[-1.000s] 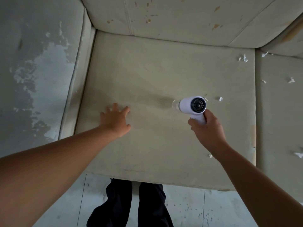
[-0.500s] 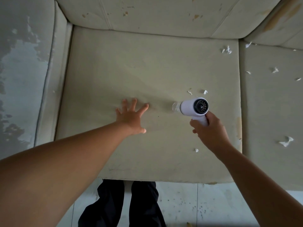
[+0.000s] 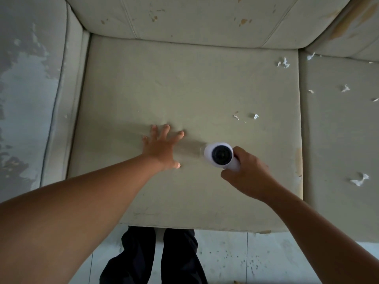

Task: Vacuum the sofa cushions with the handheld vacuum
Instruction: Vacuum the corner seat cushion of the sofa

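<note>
Left hand, fingers spread, flattens the cushion; right hand curls round the vacuum, seemingly mid-pass, and scraps toward the right edge look next.

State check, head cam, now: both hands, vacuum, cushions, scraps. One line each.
Left hand: open, fingers spread, pressed flat on the middle cushion.
Right hand: grips the vacuum's handle.
White handheld vacuum: held low over the cushion, rear facing camera; running or not, cannot tell.
Beige middle seat cushion: white scraps lie on its right part.
Beige right seat cushion: more scraps scattered, not yet vacuumed.
</note>
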